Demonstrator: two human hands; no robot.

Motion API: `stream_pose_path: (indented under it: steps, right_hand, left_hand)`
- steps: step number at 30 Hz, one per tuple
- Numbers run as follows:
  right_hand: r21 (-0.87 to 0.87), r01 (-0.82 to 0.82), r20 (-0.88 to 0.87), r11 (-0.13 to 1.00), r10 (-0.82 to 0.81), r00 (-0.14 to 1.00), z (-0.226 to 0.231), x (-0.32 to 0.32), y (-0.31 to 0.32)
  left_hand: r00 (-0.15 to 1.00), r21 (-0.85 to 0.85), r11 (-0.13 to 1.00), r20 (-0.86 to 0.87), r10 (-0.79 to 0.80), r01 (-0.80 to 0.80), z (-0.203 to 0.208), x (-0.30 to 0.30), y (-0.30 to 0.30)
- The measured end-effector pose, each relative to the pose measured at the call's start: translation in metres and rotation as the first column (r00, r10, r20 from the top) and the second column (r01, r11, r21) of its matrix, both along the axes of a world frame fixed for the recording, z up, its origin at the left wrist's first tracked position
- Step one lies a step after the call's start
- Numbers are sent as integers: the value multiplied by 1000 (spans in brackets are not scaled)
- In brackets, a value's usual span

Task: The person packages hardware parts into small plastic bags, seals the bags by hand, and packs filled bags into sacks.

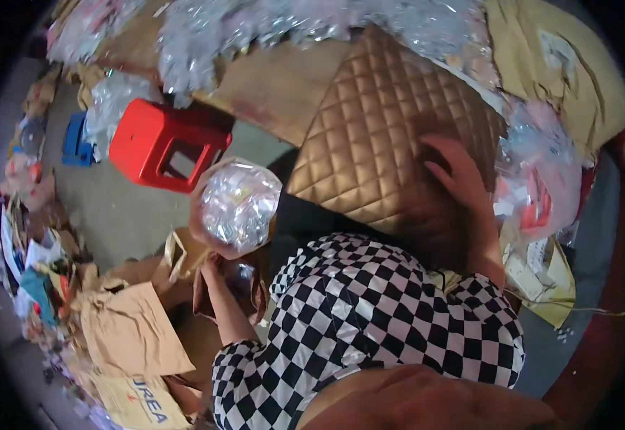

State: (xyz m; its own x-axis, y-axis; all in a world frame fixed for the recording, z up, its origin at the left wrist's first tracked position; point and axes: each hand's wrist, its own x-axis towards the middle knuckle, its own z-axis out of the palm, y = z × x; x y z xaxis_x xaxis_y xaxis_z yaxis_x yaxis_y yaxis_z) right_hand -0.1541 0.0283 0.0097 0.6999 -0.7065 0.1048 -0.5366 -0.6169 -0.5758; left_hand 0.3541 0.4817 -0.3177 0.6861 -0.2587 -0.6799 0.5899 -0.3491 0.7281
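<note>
A bronze-brown quilted panel (370, 136) with a diamond pattern slants across the space in front of me. Over its right part my right hand (459, 172) is held with thumb and fingers apart, nothing in it; whether it touches the panel I cannot tell. On my left side, my left hand (213, 266) is down at the edge of a dark brown open bag (255, 290), its fingers mostly hidden. Just beyond that hand stands a round tub or sack heaped with clear plastic packets (239, 204).
A red plastic stool (140, 147) lies tipped at the left, near a small blue stool (78, 140). Clear plastic bags (255, 25) pile along the far side. Tan paper sacks (133, 326) and mixed scraps cover the lower left. A white power strip (524, 276) lies at right.
</note>
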Motion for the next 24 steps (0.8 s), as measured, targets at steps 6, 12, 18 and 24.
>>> stream_pose_path:
  steps: [6, 12, 18, 24]
  right_hand:
    - [-382, 34, -356, 923, -181, 917, -50, -49, -6]
    - [-280, 105, -239, 954, -175, 955, -54, -51, -6]
    - [-288, 93, -234, 953, -164, 958, -53, -44, -6]
    - [-369, 39, -283, 929, -152, 947, -49, -63, -29]
  left_hand:
    - [307, 209, 976, 927, -218, 60, 169, -97, -175]
    - [-287, 390, 459, 916, -279, 799, 300, -229, -415]
    - [-593, 558, 417, 804, -57, 717, 259, -281, -608]
    - [-567, 679, 488, 731, -379, 549, 269, -297, -637]
